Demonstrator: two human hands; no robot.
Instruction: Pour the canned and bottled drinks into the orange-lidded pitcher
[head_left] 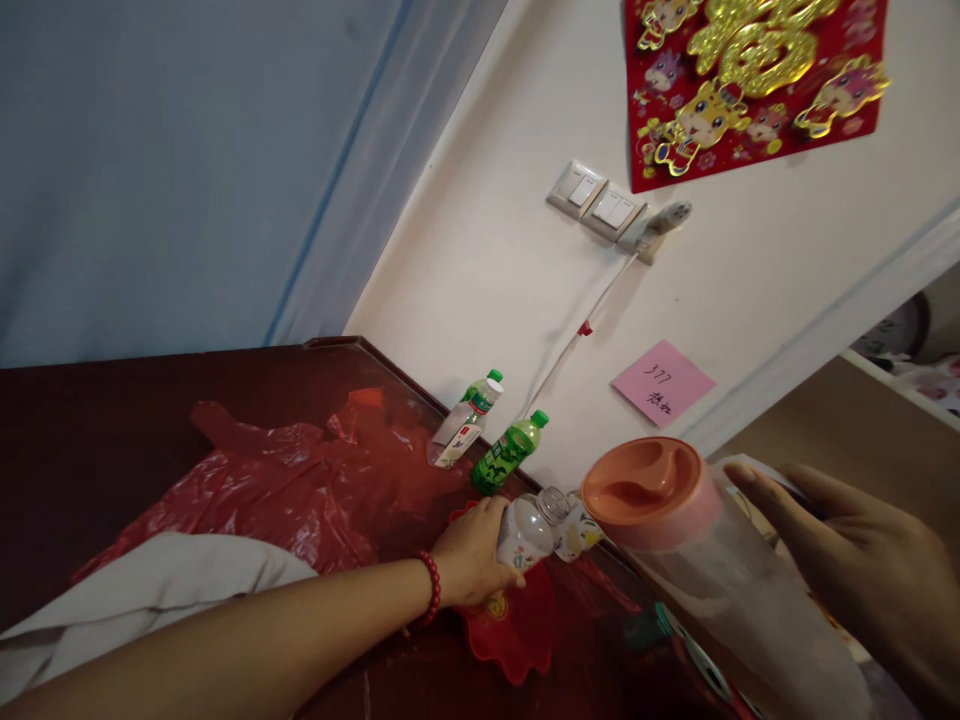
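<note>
My left hand (474, 552), with a red bead bracelet at the wrist, is wrapped round a clear jar (527, 532) with an open, threaded mouth and a printed label. Under that hand lies a red scalloped tray (517, 640). On the right, my right hand (862, 560) grips the handle of a tall translucent pitcher (739, 590) with an orange lid (643, 482). The pitcher leans, its lid end near the jar's mouth but apart from it. A patterned cup or packet (577, 530) is partly hidden behind the jar.
Green-capped drink bottle (510, 452) and a white-capped bottle (466, 425) stand by the wall, another green-capped bottle behind. A red plastic bag (300, 490) spreads over the dark table (90, 420). A white cord (559, 360) hangs from the socket. A dark green-topped object (679, 650) is below the pitcher.
</note>
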